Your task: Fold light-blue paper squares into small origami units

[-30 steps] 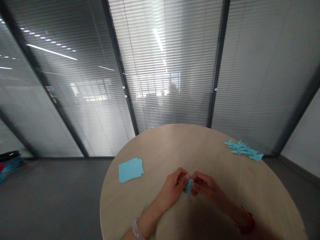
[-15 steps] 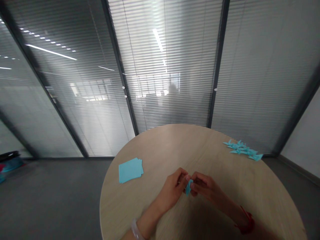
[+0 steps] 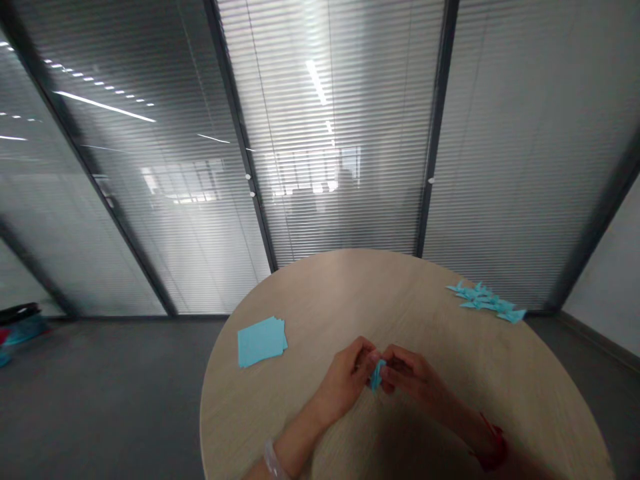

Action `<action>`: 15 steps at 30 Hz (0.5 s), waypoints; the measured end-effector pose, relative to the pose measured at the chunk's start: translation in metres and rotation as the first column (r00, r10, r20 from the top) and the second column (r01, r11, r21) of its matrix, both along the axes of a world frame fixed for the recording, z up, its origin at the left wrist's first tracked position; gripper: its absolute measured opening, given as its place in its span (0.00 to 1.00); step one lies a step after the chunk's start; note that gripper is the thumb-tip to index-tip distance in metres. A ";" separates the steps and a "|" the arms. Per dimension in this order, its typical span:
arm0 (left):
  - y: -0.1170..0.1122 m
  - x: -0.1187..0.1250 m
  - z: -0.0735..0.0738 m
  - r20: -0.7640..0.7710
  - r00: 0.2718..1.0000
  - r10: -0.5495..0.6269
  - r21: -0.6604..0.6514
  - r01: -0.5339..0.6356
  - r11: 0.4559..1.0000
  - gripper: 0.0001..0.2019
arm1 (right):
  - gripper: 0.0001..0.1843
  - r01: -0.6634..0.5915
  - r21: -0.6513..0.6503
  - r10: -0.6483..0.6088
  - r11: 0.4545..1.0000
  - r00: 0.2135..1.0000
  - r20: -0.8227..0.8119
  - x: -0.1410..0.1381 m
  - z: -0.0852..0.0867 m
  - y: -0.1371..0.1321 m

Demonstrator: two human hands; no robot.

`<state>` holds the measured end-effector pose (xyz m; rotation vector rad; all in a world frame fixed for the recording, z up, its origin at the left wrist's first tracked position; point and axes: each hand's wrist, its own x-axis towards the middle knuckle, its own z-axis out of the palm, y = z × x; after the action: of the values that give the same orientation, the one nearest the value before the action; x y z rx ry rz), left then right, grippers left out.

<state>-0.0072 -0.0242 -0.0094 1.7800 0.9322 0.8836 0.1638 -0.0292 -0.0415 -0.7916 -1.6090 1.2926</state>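
Head view: my left hand (image 3: pixel 345 375) and right hand (image 3: pixel 414 375) pinch a folded blue paper (image 3: pixel 376 377) over the near half of the round table (image 3: pixel 350 287); blue sheets (image 3: pixel 261 342) lie stacked at its left, folded blue pieces (image 3: pixel 484 300) at its far right.

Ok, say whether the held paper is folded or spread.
Folded: the held blue paper is a small, narrow bundle between left hand and right hand.
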 end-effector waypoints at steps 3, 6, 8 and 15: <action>0.001 0.000 0.000 0.013 1.000 0.001 0.000 -0.001 1.000 0.17 | 0.20 0.020 -0.001 -0.020 1.000 1.000 -0.001 -0.001 0.002 -0.001; 0.002 0.001 -0.001 0.055 0.999 0.000 -0.014 0.001 1.000 0.16 | 0.20 0.039 0.005 -0.039 0.999 0.999 -0.004 -0.002 0.003 -0.001; 0.003 0.002 -0.004 0.097 0.995 -0.009 -0.044 0.014 0.999 0.16 | 0.20 0.048 0.015 -0.048 0.999 0.999 -0.008 -0.002 0.002 -0.001; 0.005 0.002 -0.010 0.185 0.983 -0.001 -0.075 0.015 0.997 0.16 | 0.20 0.084 0.034 -0.085 0.996 0.996 0.017 0.000 0.004 -0.001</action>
<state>-0.0051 -0.0192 -0.0198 1.6060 0.8272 0.9769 0.1634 -0.0300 -0.0372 -0.8439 -1.5905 1.1985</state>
